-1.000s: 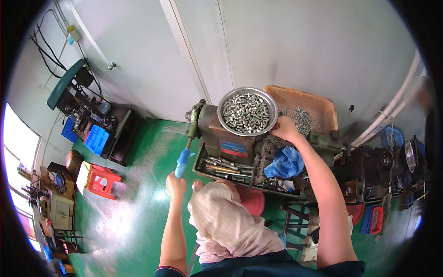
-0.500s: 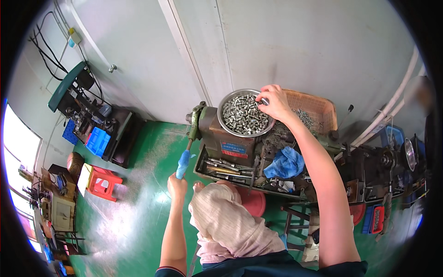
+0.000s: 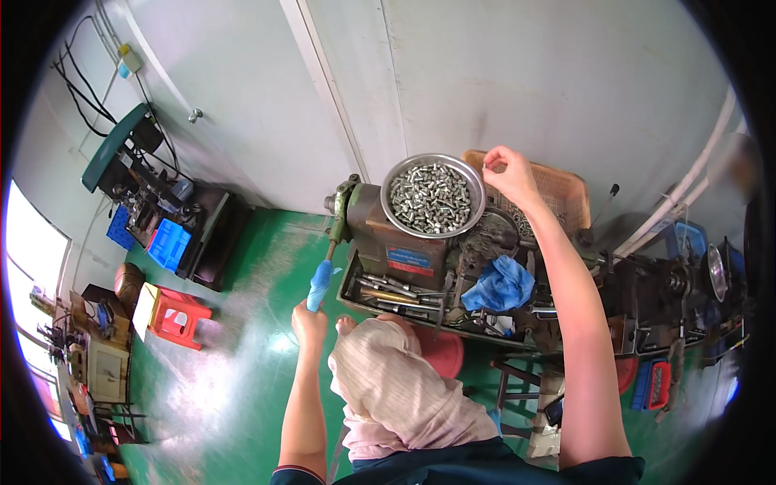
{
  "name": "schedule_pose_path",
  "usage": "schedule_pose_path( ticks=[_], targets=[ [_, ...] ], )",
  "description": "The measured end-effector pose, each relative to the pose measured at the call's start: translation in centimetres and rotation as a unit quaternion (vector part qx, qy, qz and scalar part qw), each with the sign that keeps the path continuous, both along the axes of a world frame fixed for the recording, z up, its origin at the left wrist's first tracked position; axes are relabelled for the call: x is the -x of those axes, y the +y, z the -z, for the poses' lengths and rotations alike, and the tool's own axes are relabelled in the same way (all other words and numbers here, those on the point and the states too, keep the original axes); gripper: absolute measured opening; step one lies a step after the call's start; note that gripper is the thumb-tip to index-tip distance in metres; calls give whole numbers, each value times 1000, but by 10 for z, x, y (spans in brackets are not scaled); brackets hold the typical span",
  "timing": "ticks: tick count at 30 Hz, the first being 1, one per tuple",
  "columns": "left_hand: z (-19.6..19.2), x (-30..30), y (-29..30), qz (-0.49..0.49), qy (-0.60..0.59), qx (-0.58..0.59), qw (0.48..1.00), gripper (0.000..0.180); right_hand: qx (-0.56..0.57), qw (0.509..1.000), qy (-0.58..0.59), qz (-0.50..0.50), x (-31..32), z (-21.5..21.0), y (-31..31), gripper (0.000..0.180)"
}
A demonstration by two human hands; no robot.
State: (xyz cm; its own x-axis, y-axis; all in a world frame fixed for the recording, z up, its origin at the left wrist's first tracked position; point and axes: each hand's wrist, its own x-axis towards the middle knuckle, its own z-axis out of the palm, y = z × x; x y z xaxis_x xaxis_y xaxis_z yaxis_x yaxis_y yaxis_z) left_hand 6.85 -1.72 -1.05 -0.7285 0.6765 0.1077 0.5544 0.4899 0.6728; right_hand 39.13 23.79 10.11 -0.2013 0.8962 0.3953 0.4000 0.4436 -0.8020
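Now, left hand [image 3: 309, 323] closed around blue rubbery lever handle [image 3: 318, 285], a slim rod-shaped grip on a thin metal lever; long axis running from about 7 o'clock at the hand up toward 1 o'clock, top end pointing at the grey pivot on the machine [image 3: 396, 242]. Boxy brown machine body, worn paint, blue label plate on front. On top, round shiny steel bowl [image 3: 434, 196], thin rolled rim, heaped with small silvery metal parts [image 3: 428, 192], short cylindrical pieces, glinting. Right hand [image 3: 508, 171] at 3 o'clock of the bowl, just past its rim, over the brown woven basket tray [image 3: 566, 194]; fingers pinched together, cannot tell for sure whether a part sits between the tips. Crumpled blue cloth [image 3: 501, 284] at 5 o'clock of the bowl, soft folds, lying in the dark metal tool tray [image 3: 404, 301] among long steel tools. Pale striped fabric over the lap at 6 o'clock. Glossy green floor; red plastic stool [image 3: 171, 315] at 9 o'clock. Versus half a second back: right hand gone from over the bowl's right edge outward to the basket side; left hand and handle unchanged.
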Motion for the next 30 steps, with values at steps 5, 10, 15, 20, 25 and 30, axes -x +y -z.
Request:
schedule_pose_path(
  ticks=[5, 10, 15, 20, 25, 30],
  targets=[
    [-9, -7, 4, 5, -1, 12, 1000, 13, 64, 995, -72, 14, -27, 55, -6, 16],
    [-7, -7, 3, -1, 4, 13, 1000, 13, 168, 975, -146, -25, -14, 85, -25, 21],
    [-3, -4, 3, 10, 11, -1, 1000, 12, 177, 971, -152, -52, -11, 83, -26, 17],
    [-1, -3, 3, 16, 10, -13, 1000, 12, 179, 971, -143, -68, -13, 90, -23, 16],
    [-4, -3, 3, 14, 6, -1, 1000, 12, 179, 972, -128, -85, -12, 96, -18, 16],
    [-5, -6, 4, 10, 0, 5, 1000, 12, 170, 974, -131, -78, -6, 92, -19, 18]
  ],
)
